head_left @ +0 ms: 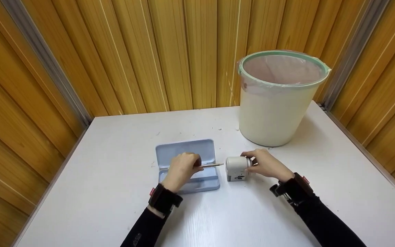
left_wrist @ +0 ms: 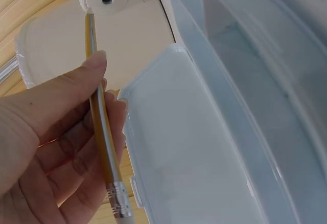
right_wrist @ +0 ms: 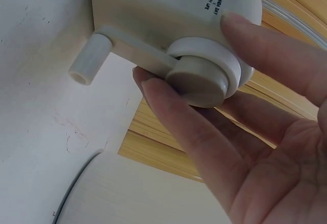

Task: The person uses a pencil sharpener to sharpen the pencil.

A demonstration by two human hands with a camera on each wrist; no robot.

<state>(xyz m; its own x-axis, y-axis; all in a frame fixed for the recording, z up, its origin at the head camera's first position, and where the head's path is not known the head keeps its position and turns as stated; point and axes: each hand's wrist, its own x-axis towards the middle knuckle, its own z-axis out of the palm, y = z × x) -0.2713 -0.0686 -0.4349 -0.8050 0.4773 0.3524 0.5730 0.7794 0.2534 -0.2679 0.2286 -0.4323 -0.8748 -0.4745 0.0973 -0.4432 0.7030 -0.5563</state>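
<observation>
Nearest, two black sleeves [head_left: 146, 224] run up to dark bands strapped round both wrists. Beyond them, the left hand [head_left: 183, 168] pinches a pencil [head_left: 212, 165] between thumb and fingers, its point aimed at the sharpener [head_left: 236, 169]. In the left wrist view the tip lies just beside the sharpener's round hole [left_wrist: 107, 0]; whether they touch, I cannot tell. The right hand [head_left: 266, 163] grasps the sharpener at its crank end, thumb on the printed body, fingers by the round hub [right_wrist: 198, 80]. Under the left hand lies an open pale-blue pencil case [head_left: 185, 151], just left of the sharpener, both on a white table [head_left: 91, 192]. Farther back, at the right, stands a cream bin [head_left: 273, 113] with a green rim and clear liner, before yellow wood-look panels [head_left: 170, 51].
</observation>
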